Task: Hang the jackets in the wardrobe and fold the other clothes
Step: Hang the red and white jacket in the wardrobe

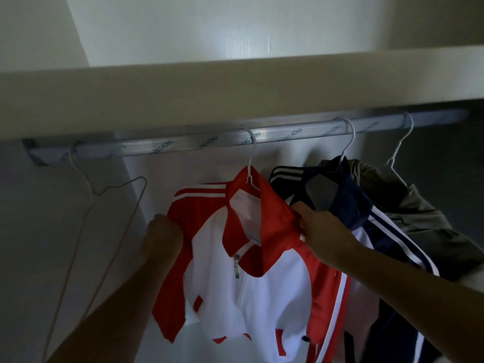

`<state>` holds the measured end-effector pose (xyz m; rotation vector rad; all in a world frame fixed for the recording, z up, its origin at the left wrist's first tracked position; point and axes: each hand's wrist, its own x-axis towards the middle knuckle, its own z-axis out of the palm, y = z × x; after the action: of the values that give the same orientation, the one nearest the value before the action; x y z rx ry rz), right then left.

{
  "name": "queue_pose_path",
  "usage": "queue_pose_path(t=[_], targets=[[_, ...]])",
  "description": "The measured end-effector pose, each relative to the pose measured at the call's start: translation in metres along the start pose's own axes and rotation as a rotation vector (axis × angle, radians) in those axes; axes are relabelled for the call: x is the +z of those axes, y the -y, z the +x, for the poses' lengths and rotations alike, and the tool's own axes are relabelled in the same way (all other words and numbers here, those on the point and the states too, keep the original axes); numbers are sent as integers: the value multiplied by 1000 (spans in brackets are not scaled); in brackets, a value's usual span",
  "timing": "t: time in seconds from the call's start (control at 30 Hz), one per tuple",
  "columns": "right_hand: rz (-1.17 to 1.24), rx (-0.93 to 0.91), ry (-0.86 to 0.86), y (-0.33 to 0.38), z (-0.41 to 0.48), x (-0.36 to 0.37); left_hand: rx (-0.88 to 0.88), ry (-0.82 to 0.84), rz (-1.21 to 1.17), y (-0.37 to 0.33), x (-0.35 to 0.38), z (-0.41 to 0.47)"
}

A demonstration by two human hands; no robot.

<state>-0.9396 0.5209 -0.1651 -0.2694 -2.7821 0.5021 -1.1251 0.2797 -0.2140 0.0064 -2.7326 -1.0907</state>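
The white wardrobe (235,85) carries a silver metal rail (183,146) printed with blue lettering beneath its shelf. The red and white zip-up track jacket (235,284) hangs mid-rail on a white wire hanger (251,158), just beside a navy jacket with white stripes (348,205) and an olive-grey garment (419,218) (both hung to its right). An empty thin wire hanger (112,189) dangles at the far left. The right hand (322,231) has its grip pinched on the red collar's edge. The left hand (163,239), blurred, grips the red shoulder.
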Motion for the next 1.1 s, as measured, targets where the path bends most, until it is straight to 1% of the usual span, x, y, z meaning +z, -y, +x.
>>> queue_pose_path(t=[0.1, 0.13, 0.17, 0.2, 0.23, 0.27, 0.3, 0.37, 0.4, 0.43, 0.47, 0.5, 0.57, 0.6, 0.63, 0.7, 0.73, 0.8, 0.83, 0.87, 0.9, 0.93, 0.97, 1.0, 1.03, 1.07, 1.1], targets=[[-2, -12, 71, 15, -14, -7, 267, 133, -420, -51, -6, -32], [-18, -12, 84, 20, -16, -9, 368, 161, -462, -67, -9, -44], [-40, -8, 85, 23, -18, -10, 468, 174, -406, -80, -11, -54], [-62, 8, 81, 25, -19, -12, 538, 179, -297, -88, -11, -58], [-77, 26, 81, 27, -20, -15, 569, 163, -179, -93, -11, -58], [-84, 40, 85, 28, -21, -18, 575, 101, -81, -96, -12, -53], [-95, 42, 92, 31, -23, -21, 545, 28, -40, -98, -14, -45], [-133, 31, 107, 37, -28, -27, 418, -97, -66, -108, -24, -29], [-153, 23, 116, 42, -31, -30, 384, -133, -42, -115, -27, -24], [-168, 21, 126, 47, -33, -32, 391, -145, 15, -122, -27, -21], [-180, 23, 133, 52, -34, -34, 430, -113, 67, -130, -25, -23], [-192, 28, 137, 56, -35, -36, 484, -46, 86, -135, -23, -24], [-204, 52, 146, 60, -37, -41, 592, 136, 38, -139, -18, -30], [-203, 66, 151, 60, -37, -44, 625, 195, 23, -137, -17, -30], [-202, 75, 159, 58, -38, -47, 649, 212, 46, -136, -18, -30], [-191, 86, 174, 56, -40, -53, 683, 164, 155, -134, -18, -27], [-184, 89, 181, 56, -42, -54, 648, 148, 180, -134, -18, -28], [-172, 93, 203, 58, -49, -54, 506, 173, 136, -137, -16, -34], [-163, 94, 217, 60, -54, -52, 433, 170, 70, -139, -13, -40], [-153, 99, 230, 61, -59, -49, 391, 130, -39, -140, -12, -48], [-149, 107, 238, 61, -64, -45, 367, 94, -161, -140, -9, -57], [-159, 115, 245, 60, -69, -42, 342, 100, -280, -139, -7, -68], [-181, 122, 248, 59, -73, -38, 276, 171, -403, -140, -8, -79], [-203, 128, 248, 57, -77, -35, 147, 302, -526, -141, -9, -88], [-218, 129, 245, 55, -80, -33, -25, 451, -647, -143, -14, -97], [-222, 132, 244, 54, -83, -32, -155, 545, -732, -144, -17, -104], [-216, 140, 244, 54, -86, -31, -189, 592, -752, -144, -20, -111]])
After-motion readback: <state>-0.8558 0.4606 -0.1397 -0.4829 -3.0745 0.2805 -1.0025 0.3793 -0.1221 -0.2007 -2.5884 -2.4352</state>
